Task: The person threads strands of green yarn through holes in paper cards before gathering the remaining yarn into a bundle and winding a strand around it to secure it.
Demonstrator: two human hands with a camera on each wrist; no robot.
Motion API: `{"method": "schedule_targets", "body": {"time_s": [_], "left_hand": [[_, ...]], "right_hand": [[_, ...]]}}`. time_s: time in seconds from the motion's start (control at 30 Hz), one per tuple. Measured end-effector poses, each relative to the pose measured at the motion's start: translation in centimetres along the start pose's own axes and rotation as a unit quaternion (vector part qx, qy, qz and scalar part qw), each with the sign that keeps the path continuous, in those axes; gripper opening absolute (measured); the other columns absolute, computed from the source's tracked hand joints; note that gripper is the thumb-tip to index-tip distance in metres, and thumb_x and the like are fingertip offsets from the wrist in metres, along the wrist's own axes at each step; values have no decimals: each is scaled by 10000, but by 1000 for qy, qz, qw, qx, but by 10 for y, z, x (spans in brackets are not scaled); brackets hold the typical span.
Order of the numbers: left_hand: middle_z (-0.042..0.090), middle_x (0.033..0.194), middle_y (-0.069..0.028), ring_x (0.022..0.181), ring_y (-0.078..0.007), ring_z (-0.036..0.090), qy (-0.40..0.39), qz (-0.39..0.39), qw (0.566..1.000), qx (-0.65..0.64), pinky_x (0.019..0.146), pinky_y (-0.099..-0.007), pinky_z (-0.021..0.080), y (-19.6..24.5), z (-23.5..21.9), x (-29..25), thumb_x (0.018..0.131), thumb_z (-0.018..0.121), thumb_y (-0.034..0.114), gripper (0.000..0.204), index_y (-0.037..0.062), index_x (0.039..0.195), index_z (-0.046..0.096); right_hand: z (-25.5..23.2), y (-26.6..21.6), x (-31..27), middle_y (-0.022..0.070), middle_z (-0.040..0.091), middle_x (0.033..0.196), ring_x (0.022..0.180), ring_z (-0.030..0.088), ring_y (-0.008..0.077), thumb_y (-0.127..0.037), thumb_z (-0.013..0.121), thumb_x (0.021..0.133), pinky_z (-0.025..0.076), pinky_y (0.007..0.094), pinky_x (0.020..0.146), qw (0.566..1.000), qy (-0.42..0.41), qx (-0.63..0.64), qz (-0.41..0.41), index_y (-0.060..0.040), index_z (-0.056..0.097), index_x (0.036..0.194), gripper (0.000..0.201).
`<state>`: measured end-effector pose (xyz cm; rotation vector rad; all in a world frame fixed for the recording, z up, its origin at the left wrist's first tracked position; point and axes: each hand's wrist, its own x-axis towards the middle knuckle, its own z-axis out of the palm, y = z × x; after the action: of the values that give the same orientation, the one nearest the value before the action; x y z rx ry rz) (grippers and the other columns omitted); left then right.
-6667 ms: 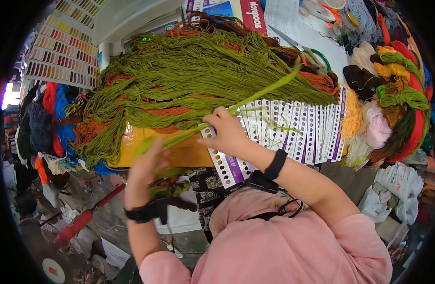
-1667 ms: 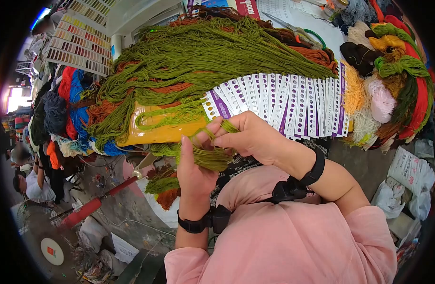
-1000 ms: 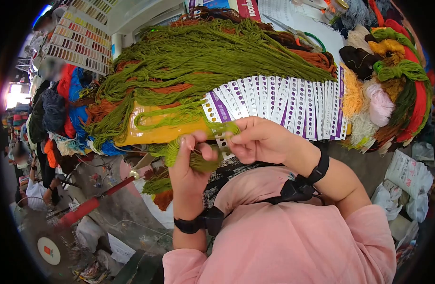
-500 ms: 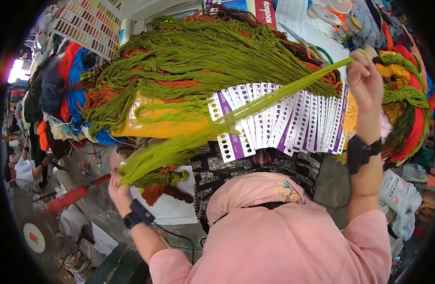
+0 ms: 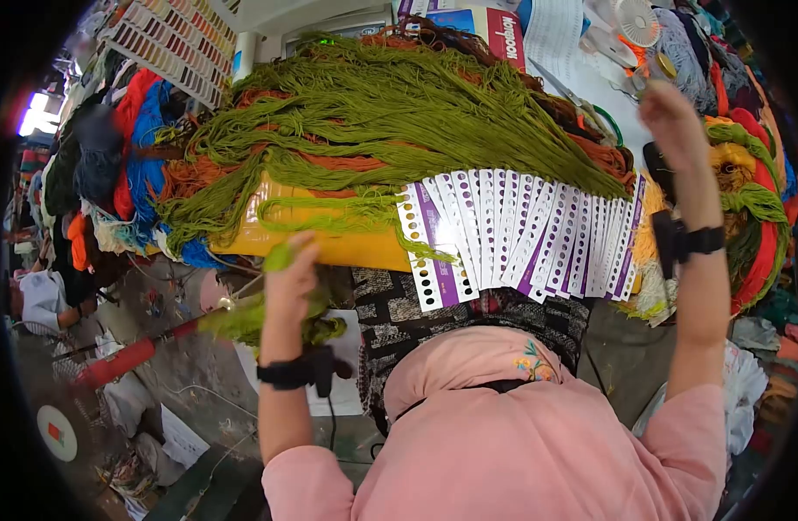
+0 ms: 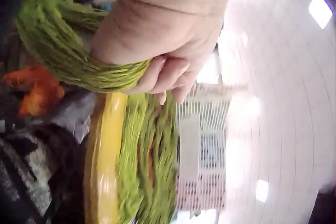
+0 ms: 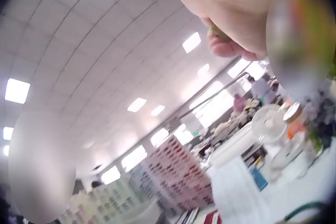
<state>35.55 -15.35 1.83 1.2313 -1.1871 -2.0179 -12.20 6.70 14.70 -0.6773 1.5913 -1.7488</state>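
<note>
My left hand [image 5: 289, 286] is raised over the near left table edge, its fingers curled round a looped skein of green yarn [image 6: 63, 50]. In the left wrist view the loop hangs across the thumb side. Far to the right, my right hand [image 5: 677, 126] is lifted near the yarn bundles and blurred in the head view. Its curled fingers grip a bit of green yarn [image 7: 217, 30] in the right wrist view; most of that yarn is hidden by the palm. A broad heap of olive-green yarn [image 5: 399, 113] covers the table, with a lighter green strand bundle [image 5: 338, 211] in front.
Hole-punched cards [image 5: 503, 230] fan out along the front edge beside a yellow package [image 5: 329, 247]. Scissors [image 5: 559, 87], a notebook [image 5: 506, 39] and a small fan [image 5: 635, 22] lie at the back. Coloured yarn bundles [image 5: 755, 208] hang at the right.
My hands worked close together at the skein, then pulled apart, stretching green yarn across the table. Now the stretched strand no longer shows, and the left hand has risen and moved right.
</note>
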Motion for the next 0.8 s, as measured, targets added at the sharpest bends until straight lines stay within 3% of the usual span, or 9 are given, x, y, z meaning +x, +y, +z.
{"method": "schedule_targets", "body": {"time_s": [0.13,0.23,0.27,0.3,0.37,0.43,0.5,0.57,0.8], "left_hand": [[464,654,46,485,-35,373,-29,249,874,417,416,-188,279,-32,24,44,733,605,88,173,47,891,550],[423,581,49,511,-74,383,-129,-13,941,313,476,-234,343,8,17,49,692,621,123,197,40,858,556],[413,576,55,509,-76,377,-27,27,980,196,519,-218,384,33,5,44,729,576,136,166,34,853,532],[415,600,55,505,-56,366,-43,69,990,-117,551,-249,426,46,-28,60,756,526,107,144,40,881,502],[441,655,38,445,-24,342,1,223,947,-232,501,-214,427,82,-71,44,771,474,47,247,52,1016,444],[456,660,30,397,-14,316,-1,100,911,-401,392,-159,354,87,-76,43,775,479,39,297,54,1066,427],[466,637,22,362,-17,289,-1,-6,966,-258,293,-143,237,67,-10,21,786,507,69,239,60,1021,468],[536,664,2,378,-37,341,-68,-98,986,-115,328,-161,251,37,36,10,763,529,70,167,37,926,542],[593,703,-27,478,-60,449,-100,-131,975,148,429,-189,333,-25,140,49,751,579,172,170,17,819,574]], "right_hand": [[84,46,-16,6,538,690,583,487,71,-80,566,751,404,197,558,995,-1,46,86,-24,567,812,83],[116,63,-27,-8,534,688,595,464,58,-112,544,774,383,188,575,994,-41,-19,96,-43,573,799,79],[123,67,-28,-9,533,686,597,460,59,-121,539,778,382,188,580,993,-49,-43,102,-46,574,798,84],[128,73,-30,-12,533,683,598,461,62,-123,539,777,384,191,580,993,-46,-46,103,-47,575,796,86],[137,90,-35,-20,533,667,599,460,57,-112,554,760,385,196,575,993,-45,-57,91,-47,578,792,76],[150,108,-38,0,561,668,606,482,64,-104,588,723,389,204,552,988,-51,-135,58,-23,604,771,96],[166,131,-38,40,582,650,590,511,91,-95,607,680,416,235,547,978,-59,-193,46,4,622,753,124],[182,145,-39,93,572,677,602,542,166,-87,609,635,425,263,556,960,-61,-271,-31,-15,619,762,146],[214,191,-52,96,508,658,581,495,226,-72,605,620,393,312,522,903,21,-392,-176,-3,553,680,105]]}}
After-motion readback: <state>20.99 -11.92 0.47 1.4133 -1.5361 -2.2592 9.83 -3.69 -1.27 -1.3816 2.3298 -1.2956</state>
